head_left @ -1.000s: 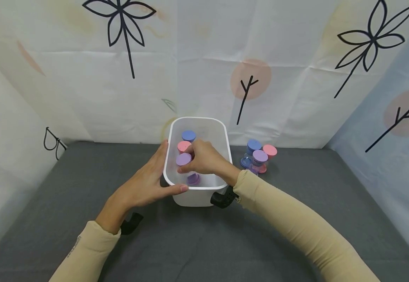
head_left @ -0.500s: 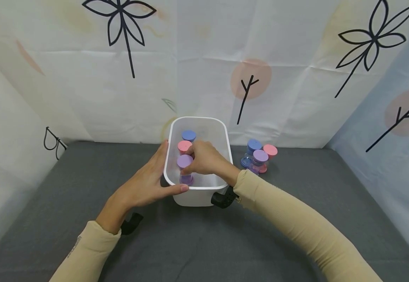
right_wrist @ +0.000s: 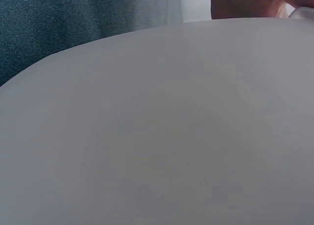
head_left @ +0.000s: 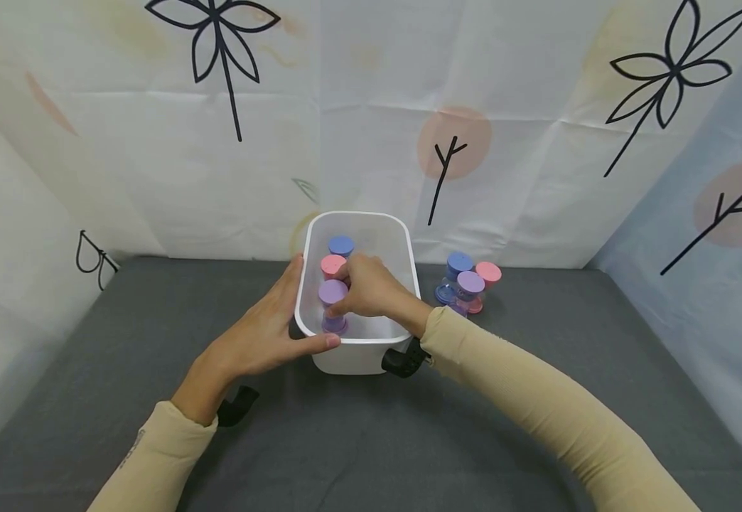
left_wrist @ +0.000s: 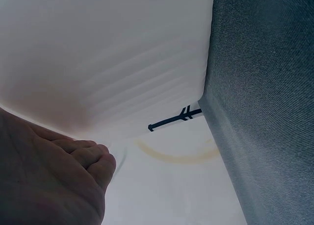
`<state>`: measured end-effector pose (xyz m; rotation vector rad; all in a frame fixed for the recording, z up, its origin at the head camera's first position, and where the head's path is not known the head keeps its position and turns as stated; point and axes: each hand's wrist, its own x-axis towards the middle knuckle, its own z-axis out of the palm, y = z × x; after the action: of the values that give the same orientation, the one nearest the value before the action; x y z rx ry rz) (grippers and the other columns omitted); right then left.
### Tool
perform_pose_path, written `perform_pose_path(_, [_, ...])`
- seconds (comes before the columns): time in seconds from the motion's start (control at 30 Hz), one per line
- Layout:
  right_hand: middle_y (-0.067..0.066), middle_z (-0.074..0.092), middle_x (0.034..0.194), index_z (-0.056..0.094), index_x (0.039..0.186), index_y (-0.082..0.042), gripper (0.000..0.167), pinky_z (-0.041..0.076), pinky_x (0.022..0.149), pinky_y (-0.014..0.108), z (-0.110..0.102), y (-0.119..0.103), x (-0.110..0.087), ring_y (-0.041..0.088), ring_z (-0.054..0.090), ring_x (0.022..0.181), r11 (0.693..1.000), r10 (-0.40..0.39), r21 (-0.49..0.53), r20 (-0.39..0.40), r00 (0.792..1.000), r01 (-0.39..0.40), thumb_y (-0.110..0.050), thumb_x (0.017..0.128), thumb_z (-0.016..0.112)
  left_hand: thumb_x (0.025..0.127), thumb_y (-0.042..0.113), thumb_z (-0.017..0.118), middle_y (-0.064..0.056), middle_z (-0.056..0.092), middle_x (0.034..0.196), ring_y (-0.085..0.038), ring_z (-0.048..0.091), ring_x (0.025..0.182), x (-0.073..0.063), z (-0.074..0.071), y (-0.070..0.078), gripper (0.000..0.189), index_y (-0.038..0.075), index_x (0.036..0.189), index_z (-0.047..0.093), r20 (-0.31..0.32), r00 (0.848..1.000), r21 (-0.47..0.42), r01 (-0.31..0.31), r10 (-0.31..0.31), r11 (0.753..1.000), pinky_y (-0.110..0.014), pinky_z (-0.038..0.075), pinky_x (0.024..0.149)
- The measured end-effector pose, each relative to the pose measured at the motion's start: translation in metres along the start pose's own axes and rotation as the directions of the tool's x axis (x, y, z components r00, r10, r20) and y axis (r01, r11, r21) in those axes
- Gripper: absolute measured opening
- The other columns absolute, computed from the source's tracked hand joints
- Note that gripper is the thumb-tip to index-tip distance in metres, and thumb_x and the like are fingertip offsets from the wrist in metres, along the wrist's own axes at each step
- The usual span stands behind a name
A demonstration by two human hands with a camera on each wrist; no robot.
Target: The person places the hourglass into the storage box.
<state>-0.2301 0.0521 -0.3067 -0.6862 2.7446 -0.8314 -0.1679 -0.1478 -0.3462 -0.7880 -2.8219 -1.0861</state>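
Note:
Inside a white plastic bin (head_left: 411,249), my right hand (head_left: 374,288) pinches a purple-capped sand timer (head_left: 332,292), which stands upright near the front left corner. Behind it along the left wall are a pink-capped sand timer (head_left: 332,267) and a blue-capped one (head_left: 341,246). My left hand (head_left: 259,331) rests against the bin's left side, fingers extended along the wall and thumb lying at the front rim. In the left wrist view its fingers (left_wrist: 93,159) touch the bin's rim. The bin wall (right_wrist: 157,122) fills most of the right wrist view, hiding the pinched timer.
Right of the bin, a blue sand timer (head_left: 459,264), a purple one (head_left: 470,284) and a pink one (head_left: 489,274) stand close together on the dark grey cloth (head_left: 358,441). A white printed backdrop (head_left: 371,156) hangs directly behind.
The purple sand timer in my right hand has gone from tilted to upright, its base swinging left towards the bin's wall. My left hand has stayed at the bin.

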Motion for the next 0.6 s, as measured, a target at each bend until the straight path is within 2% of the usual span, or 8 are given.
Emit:
perform_pose_path(0.23, [0.0,0.074,0.084,0.079,0.102,-0.003,0.039,0.05,0.068,0.025,-0.003,0.0,-0.005,0.015,0.064,0.08,1.0,-0.01,0.028,0.0,1.0,0.01,-0.021,0.071,0.095,0.086,0.062,0.072,0.001,-0.006,0.169,-0.023,0.007,0.154,-0.001,0.0,-0.001,0.12,0.021,0.163,-0.01,-0.007,1.0,0.001,-0.014,0.014,1.0,-0.059,0.025,0.116])
perform_pose_path(0.47, [0.007,0.075,0.106,0.075,0.118,-0.005,0.052,0.055,0.087,0.034,-0.009,0.003,-0.017,0.021,0.069,0.1,0.998,-0.013,0.055,-0.051,0.999,0.016,-0.022,0.073,0.093,0.085,0.061,0.073,0.0,-0.005,0.169,-0.023,0.01,0.154,-0.001,0.0,-0.001,0.121,0.021,0.163,-0.01,-0.021,0.999,0.004,-0.033,0.033,0.999,-0.059,0.028,0.115])
perform_pose_path(0.6, [0.013,0.073,0.113,0.071,0.124,0.0,0.056,0.055,0.091,0.038,-0.015,0.004,-0.029,0.025,0.07,0.104,0.995,-0.021,0.099,-0.095,0.995,0.03,-0.022,0.076,0.092,0.085,0.062,0.073,0.0,-0.004,0.169,-0.023,0.009,0.154,-0.001,0.0,-0.001,0.121,0.02,0.163,-0.009,-0.023,0.999,0.01,-0.036,0.036,0.999,-0.058,0.026,0.116])
